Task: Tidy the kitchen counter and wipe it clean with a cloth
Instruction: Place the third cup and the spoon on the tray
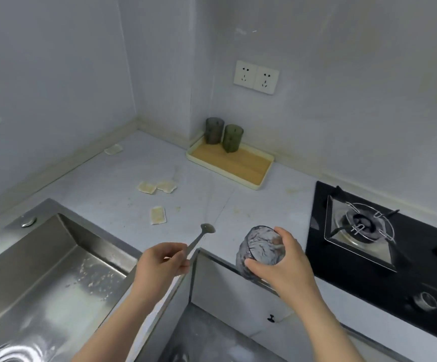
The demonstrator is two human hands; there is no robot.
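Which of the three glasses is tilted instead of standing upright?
The clear textured glass, gripped by the right hand near the stove. The grey glass and the green glass both stand upright on the tray.

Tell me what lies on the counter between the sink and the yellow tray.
Head view: three small stained sachets lie on the counter there, two side by side, one nearer the spoon, amid crumbs.
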